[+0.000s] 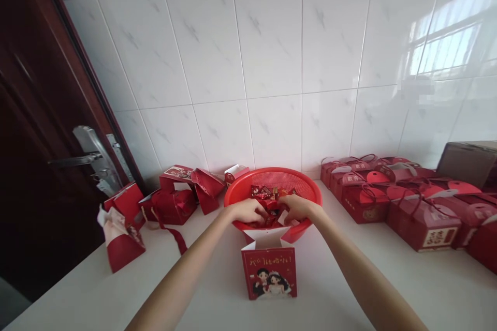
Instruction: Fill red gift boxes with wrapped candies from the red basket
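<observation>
White countertop against a glossy white tiled wall, dark wooden door with a metal lever handle at the left. Along the right side, rows of closed red cardboard gift boxes with cord handles, packed touching one another; beside them a grey-brown carton. At the left, a loose scatter of red boxes not yet folded shut, some tipped over.

Centre back: round red plastic basket with a perforated wall, holding a heap of small red-wrapped sweets. Probably light and rigid, the basket; likely to slide on the smooth top if nudged.

Just in front, touching the basket's near rim: upright open red paper box printed with a cartoon couple, white flaps raised. Judged thin, light, easily creased or toppled; best steadied by the side walls, not the flaps.

Smallest, the sweets: foil-like wrappers, probably slippery and crinkly, best pinched or scooped several at once.

Left hand and right hand both down inside the basket, fingers curled into the heap; whether closed on any sweets cannot be told.
</observation>
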`<action>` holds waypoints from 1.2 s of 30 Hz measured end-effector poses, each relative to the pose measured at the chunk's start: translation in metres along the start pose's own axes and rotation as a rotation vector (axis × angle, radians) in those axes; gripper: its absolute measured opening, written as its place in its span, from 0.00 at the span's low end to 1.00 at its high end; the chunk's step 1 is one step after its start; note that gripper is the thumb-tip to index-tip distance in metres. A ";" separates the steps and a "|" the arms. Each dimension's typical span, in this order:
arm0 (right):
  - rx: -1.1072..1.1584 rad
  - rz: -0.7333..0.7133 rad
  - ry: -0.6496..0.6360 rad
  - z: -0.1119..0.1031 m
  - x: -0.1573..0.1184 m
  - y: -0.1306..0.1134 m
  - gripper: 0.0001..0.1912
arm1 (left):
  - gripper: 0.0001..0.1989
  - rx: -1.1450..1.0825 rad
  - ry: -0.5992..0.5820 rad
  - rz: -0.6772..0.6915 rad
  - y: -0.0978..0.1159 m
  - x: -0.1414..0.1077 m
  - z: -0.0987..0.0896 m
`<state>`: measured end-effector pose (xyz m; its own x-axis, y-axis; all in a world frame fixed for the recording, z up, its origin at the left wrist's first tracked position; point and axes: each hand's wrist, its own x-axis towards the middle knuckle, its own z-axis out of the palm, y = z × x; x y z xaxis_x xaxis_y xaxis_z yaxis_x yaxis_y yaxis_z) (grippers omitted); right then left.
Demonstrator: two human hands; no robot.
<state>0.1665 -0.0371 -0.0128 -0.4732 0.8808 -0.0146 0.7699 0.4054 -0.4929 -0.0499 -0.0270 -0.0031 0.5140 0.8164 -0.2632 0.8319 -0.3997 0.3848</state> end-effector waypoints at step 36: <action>0.266 0.253 0.508 -0.005 0.010 0.007 0.13 | 0.32 0.258 -0.086 0.161 0.011 0.029 0.011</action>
<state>0.1692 -0.0242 -0.0117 0.0226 0.9744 0.2238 0.6677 0.1519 -0.7287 -0.0232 -0.0122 -0.0158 0.6504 0.6998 -0.2954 0.7580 -0.6229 0.1933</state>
